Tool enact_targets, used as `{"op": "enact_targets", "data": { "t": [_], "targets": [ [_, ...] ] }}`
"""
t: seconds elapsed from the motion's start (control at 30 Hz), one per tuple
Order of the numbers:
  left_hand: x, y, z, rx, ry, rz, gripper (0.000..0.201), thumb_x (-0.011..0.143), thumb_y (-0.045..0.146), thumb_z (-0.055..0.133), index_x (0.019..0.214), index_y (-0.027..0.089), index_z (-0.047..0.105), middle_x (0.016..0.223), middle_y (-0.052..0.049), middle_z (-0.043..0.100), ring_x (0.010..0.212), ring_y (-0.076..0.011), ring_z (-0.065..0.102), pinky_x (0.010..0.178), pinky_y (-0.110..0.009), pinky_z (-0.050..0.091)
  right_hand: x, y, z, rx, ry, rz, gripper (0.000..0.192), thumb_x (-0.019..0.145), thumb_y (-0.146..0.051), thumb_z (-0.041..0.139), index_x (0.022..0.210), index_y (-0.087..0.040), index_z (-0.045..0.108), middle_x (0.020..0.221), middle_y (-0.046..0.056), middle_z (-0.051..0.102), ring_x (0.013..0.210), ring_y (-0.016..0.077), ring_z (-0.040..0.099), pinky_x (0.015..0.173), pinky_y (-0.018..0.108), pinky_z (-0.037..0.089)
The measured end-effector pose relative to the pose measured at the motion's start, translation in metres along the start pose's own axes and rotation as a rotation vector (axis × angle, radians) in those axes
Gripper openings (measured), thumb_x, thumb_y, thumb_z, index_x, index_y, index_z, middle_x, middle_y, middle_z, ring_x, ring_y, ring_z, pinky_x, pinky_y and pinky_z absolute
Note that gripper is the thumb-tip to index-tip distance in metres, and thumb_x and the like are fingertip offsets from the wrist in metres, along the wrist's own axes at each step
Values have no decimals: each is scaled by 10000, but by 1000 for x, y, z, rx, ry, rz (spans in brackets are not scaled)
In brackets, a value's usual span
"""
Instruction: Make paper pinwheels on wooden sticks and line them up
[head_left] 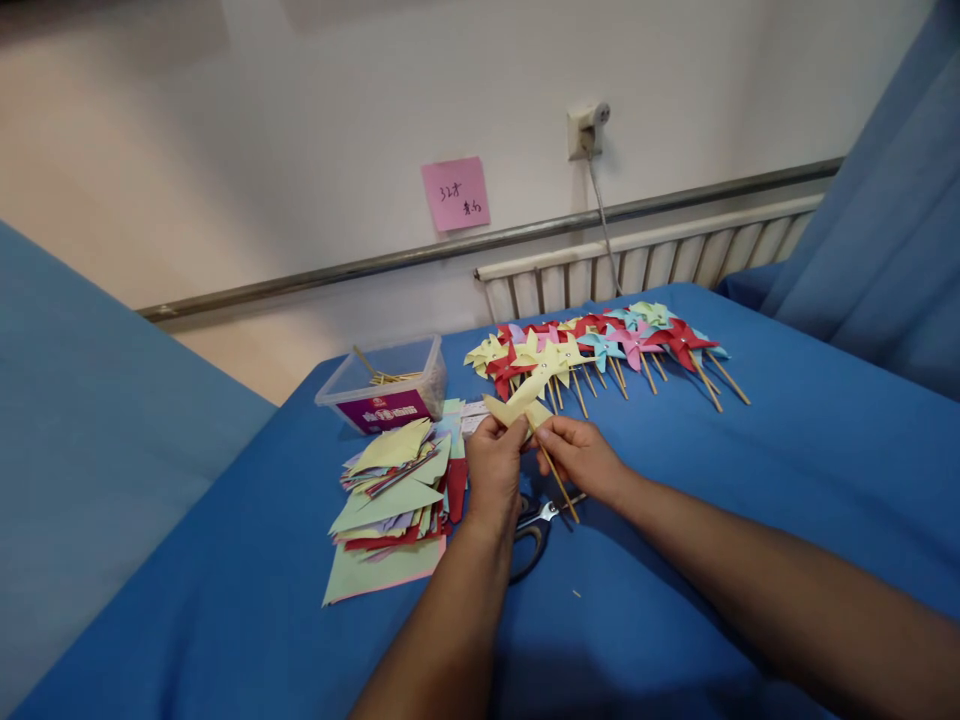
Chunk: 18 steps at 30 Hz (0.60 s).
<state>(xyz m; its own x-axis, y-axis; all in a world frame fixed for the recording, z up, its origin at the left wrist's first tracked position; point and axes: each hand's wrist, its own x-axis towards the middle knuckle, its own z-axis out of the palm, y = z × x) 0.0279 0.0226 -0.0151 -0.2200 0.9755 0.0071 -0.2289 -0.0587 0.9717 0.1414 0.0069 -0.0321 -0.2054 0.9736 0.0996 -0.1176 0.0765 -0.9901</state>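
Note:
A pale yellow paper pinwheel (530,393) on a thin wooden stick (556,475) is between my two hands. My left hand (495,465) is closed on the folded paper from the left side. Close to the top of the stick, my right hand (579,455) has its fingers pinched around the stick and the pinwheel's edge. Where the stick joins the paper is partly covered by my fingers. Below the hands lie dark-handled scissors (531,545), partly hidden behind my left wrist. A stack of coloured cut paper (390,500) lies left of my left hand.
Several finished-looking pinwheels (634,345) lie in a row at the table's back. A clear plastic box (386,385) with wooden sticks stands at the back left. The blue-covered table (712,560) meets a wall with a radiator (652,255), a pipe and a plugged-in cord.

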Motion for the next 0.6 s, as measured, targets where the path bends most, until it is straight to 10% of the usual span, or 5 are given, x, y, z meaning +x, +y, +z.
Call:
{"op": "enact_targets", "data": {
  "t": [0.6],
  "targets": [
    [1,-2,1,22,19,-14,271,544,287,781,730,119,677,681,-28,669,576,-119,563,564,-224,424,-5,-2,9,69,24,-3,288,806,-491,539,756,-209,510,541,-57,566,402,78,429,415,205,328]
  ]
}}
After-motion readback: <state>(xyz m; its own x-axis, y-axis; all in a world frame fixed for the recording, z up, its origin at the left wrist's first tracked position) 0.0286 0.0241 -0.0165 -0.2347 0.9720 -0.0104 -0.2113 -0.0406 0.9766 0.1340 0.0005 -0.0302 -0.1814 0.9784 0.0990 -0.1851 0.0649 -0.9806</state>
